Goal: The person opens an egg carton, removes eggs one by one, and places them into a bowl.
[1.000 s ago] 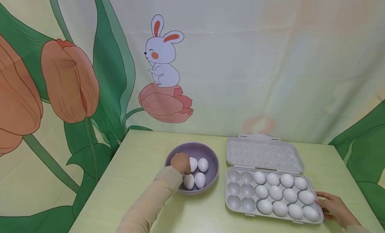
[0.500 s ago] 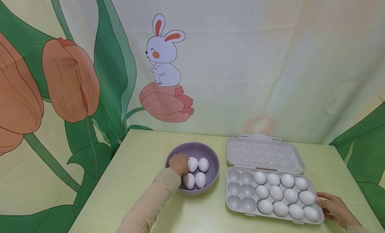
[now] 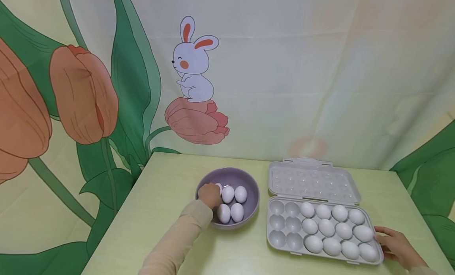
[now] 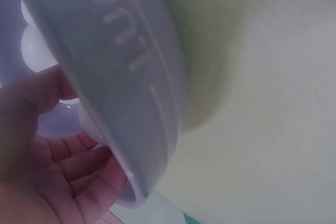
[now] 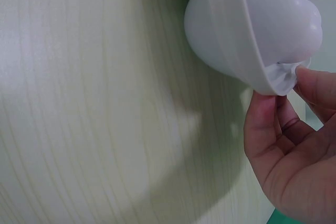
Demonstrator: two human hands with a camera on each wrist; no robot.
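My left hand [image 3: 209, 195] reaches down inside the left part of a purple bowl [image 3: 253, 206]. In the left wrist view its thumb and curled fingers close about a white egg [image 4: 90, 120], which the bowl's rim partly hides. Several more white eggs [image 3: 228, 194] lie in the bowl to the right of this hand. At the right, a grey plastic egg box [image 3: 295, 250] lies with its lid folded back and white eggs [image 3: 326, 227] in most of its cups. My right hand [image 3: 397, 243] pinches the box's right end, thumb at the top rim, fingers below.
Two columns of cups [image 3: 285, 223] at the box's left end hold no eggs. The dimpled lid [image 3: 313, 182] lies behind, towards a printed cloth backdrop [image 3: 277, 89]. Both containers rest on a pale wood-grain table [image 3: 167, 180].
My left hand has shifted slightly left within the bowl, and part of an egg now shows beside its fingers. My right hand stays at the egg box's end.
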